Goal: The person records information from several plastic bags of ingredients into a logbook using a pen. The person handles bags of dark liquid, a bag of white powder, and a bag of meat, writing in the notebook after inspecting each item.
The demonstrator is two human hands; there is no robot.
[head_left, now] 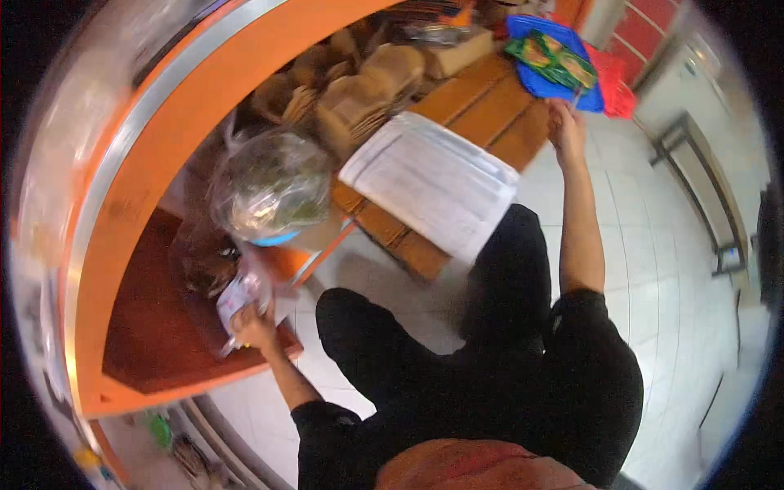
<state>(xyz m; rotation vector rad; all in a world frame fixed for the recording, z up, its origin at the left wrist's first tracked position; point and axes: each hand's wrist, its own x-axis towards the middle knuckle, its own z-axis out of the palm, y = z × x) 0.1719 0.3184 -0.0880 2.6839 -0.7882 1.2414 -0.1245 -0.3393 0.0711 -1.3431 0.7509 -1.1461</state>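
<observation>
My left hand (255, 328) reaches down to the left over a red-brown shelf, its fingers closed on a crumpled clear-and-white plastic bag (245, 292) with pink marks. My right hand (563, 122) is stretched far forward to the right, fingers curled together at the near edge of a blue tray (527, 72). Something thin and greyish shows by those fingertips, too small to name. On the tray lies a green package (555, 59) with brownish patches. A white sheet or flat pad (433, 175) rests on the wooden slatted bench between my arms.
A large clear plastic bag (273, 175) with green contents sits in a blue container at the left. Stacks of brown paper trays (359, 102) fill the back of the bench (469, 98). Red plastic (612, 82) lies beside the blue tray. A metal-framed rack (702, 188) stands at the right.
</observation>
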